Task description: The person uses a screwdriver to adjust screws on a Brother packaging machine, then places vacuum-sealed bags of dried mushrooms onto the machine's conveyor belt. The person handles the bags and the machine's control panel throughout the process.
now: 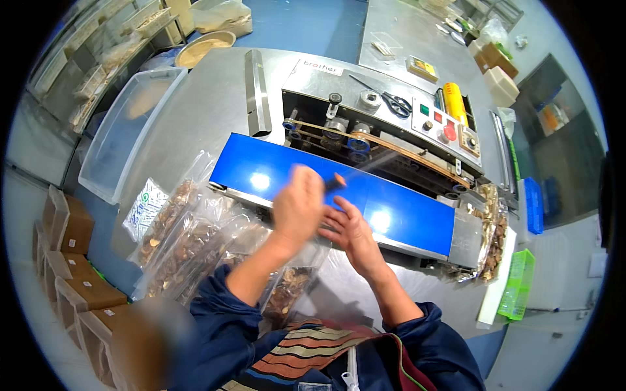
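Observation:
My left hand is closed around a dark handle with an orange end, above the blue conveyor belt. A thin pale shaft, smeared by motion, seems to run from it toward the band sealer, like a screwdriver; its tip is unclear. Close beside it, my right hand is open over the belt's near edge, fingers apart and holding nothing. Clear bags of brown dried pieces lie on the table left of my hands, and another filled bag sits at the belt's right end.
Scissors and a tape roll rest on the sealer near its control panel. A clear plastic tub stands at left, above cardboard boxes. At right are a green basket and a blue tray.

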